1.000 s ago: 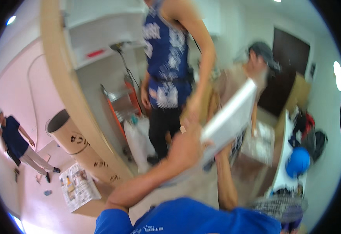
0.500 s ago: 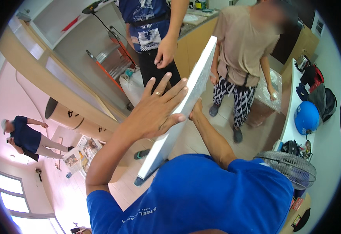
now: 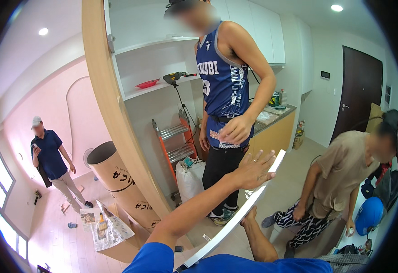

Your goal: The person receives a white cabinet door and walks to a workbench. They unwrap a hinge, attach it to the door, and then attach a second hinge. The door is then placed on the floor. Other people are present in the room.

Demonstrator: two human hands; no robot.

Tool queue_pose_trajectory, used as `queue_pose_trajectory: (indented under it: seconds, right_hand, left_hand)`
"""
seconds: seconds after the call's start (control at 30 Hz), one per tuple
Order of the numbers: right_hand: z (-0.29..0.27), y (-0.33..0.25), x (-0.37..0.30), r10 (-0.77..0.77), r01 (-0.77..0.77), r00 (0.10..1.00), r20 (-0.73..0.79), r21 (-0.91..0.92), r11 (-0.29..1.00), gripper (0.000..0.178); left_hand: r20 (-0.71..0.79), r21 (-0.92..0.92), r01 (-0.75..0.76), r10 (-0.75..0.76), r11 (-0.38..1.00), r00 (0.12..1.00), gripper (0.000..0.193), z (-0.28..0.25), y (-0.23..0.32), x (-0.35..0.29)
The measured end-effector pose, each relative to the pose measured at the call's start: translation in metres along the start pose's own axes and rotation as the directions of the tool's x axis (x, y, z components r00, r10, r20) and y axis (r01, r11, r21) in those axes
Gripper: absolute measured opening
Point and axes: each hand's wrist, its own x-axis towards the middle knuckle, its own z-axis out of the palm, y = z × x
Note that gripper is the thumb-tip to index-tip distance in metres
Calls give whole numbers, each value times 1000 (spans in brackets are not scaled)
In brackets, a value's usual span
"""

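A long white panel (image 3: pixel 224 233) stands on edge in front of me, slanting from my body up toward the right. My left hand (image 3: pixel 256 171) lies against its upper left side, fingers stretched and spread, the thumb over the narrow edge. Lower down, on the other side, my right hand (image 3: pixel 248 215) holds the panel; its fingers are partly hidden. Just beyond my left hand stands a person in a blue sleeveless jersey (image 3: pixel 226 86), with one hand (image 3: pixel 237 129) raised near the waist. That hand does not touch the panel.
At the right a person in a tan shirt (image 3: pixel 344 170) leans toward a white counter with a blue helmet (image 3: pixel 369 214). Left of me are a wooden post (image 3: pixel 112 95), a large cardboard tube (image 3: pixel 126 182) and newspaper (image 3: pixel 115 234) with a paintbrush (image 3: pixel 102 223). An orange stepladder (image 3: pixel 174 136) stands behind.
My view has tilted upward, so the panel and both my hands sit lower and further right in it. The tan-shirted person now leans over. My hands stay on the panel.
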Motion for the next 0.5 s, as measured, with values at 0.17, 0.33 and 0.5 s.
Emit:
queue_pose_trajectory:
  seconds: [0.17,0.33,0.5]
  right_hand:
    - [-10,10,15,-2,1,1000,-23,-24,1000,60]
    - [-7,10,12,12,-12,1000,-23,0,1000,65]
    - [8,5,6,10,-17,996,-85,-81,997,71]
  left_hand:
    - [47,-83,-13,17,996,999,82,18,-6,1]
    - [67,-312,0,22,950,998,86,34,-14,5]
    - [-45,-478,-103,93,872,995,86,55,-25,14]
